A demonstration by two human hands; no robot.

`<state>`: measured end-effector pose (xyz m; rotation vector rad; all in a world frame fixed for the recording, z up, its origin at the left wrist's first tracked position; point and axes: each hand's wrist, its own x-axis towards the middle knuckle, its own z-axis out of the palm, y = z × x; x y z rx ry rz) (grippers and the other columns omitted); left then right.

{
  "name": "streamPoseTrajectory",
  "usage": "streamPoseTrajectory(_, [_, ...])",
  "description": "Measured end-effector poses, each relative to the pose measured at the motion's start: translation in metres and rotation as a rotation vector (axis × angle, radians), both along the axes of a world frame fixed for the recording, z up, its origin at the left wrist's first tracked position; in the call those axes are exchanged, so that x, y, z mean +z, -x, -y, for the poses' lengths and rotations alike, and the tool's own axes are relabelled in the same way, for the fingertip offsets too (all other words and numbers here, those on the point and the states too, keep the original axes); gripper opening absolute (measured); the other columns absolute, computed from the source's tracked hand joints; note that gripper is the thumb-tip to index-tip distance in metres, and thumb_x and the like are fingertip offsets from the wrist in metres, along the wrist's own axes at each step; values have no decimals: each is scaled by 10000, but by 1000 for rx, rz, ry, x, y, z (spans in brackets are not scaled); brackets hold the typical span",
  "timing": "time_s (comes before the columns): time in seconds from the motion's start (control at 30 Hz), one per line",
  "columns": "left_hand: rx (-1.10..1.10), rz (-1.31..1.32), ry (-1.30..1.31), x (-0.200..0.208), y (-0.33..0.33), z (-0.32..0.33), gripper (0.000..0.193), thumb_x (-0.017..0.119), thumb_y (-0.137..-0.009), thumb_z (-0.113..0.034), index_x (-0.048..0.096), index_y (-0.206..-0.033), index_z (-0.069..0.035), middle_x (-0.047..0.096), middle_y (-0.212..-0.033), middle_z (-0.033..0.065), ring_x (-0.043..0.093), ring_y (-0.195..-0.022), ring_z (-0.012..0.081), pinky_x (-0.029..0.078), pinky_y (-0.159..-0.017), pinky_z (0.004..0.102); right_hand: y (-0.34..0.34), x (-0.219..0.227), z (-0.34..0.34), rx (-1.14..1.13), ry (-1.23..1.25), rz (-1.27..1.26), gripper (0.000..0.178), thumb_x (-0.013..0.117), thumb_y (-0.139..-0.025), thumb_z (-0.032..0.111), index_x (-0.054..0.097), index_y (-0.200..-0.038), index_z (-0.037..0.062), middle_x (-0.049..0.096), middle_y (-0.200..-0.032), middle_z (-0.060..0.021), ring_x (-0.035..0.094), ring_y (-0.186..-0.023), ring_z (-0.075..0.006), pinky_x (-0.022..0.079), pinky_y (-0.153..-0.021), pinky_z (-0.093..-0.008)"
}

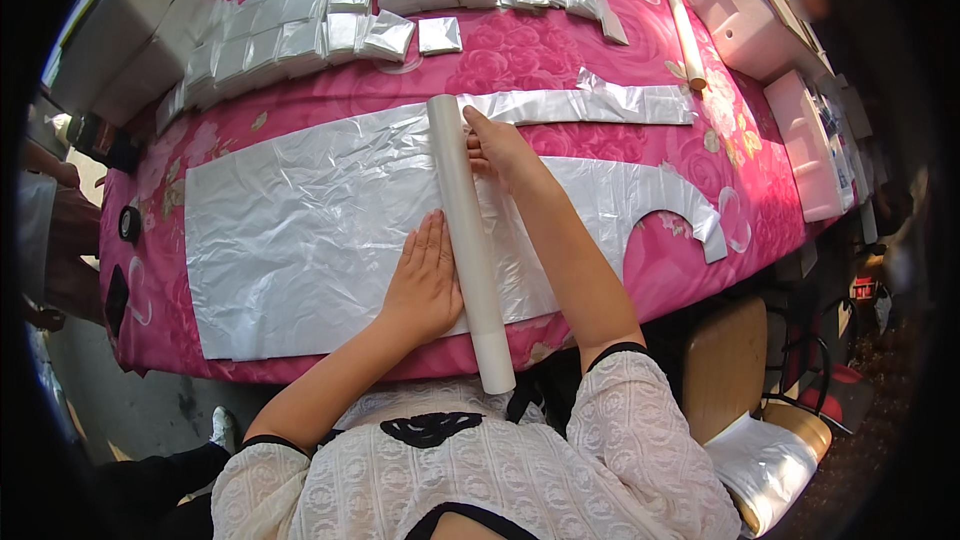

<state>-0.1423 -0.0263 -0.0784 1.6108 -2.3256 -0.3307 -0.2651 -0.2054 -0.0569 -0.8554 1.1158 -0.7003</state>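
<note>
A large white plastic bag lies spread flat across the table, with strap-like pieces reaching to the right. Across it, from the far edge to past the near edge, lies a long pale roll, tilted slightly. My left hand is flat on the bag, fingers stretched, its side against the roll. Near the roll's far end, my right hand rests on its edge, thumb raised apart from loosely bent fingers. Nothing shows between that thumb and the fingers, which are partly hidden.
Folded plastic packets stand in rows along the far side. A thin tube and foam boxes are at the far right. Black tape and a phone-like dark object lie at the left edge. A chair stands right; another person is left.
</note>
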Motion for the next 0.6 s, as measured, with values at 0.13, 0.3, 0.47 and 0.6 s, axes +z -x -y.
streamPoseTrajectory(0.13, [-3,17,-7,1,-3,-1,656,396,-818,-206,209,-1348,133,190,-1426,284,158,-1354,377,104,-1107,449,17,-27,44,-546,-158,782,285,440,-937,238,483,-1087,0,568,-1090,-148,570,-977,-285,467,-857,-445])
streamPoseTrajectory(0.3, [-24,12,-2,1,-3,-1,655,400,-811,-203,221,-1340,138,191,-1426,286,156,-1355,377,107,-1107,452,163,-2,85,-472,244,1161,250,402,-929,188,569,-1058,54,616,-1113,-92,576,-1039,-257,474,-859,-433])
streamPoseTrajectory(0.47, [-14,5,8,0,-3,-1,647,402,-811,-202,236,-1334,140,203,-1421,289,167,-1350,384,107,-1107,454,106,92,34,-312,558,775,321,371,-959,225,519,-1167,32,595,-1142,-109,540,-1095,-225,429,-930,-352])
streamPoseTrajectory(0.6, [-44,-41,63,-3,-7,-1,648,417,-818,-215,242,-1330,141,214,-1413,296,174,-1347,390,117,-1102,459,-62,91,-36,62,825,285,363,427,-952,226,534,-1176,-39,607,-1126,-128,545,-1069,-216,375,-947,-284])
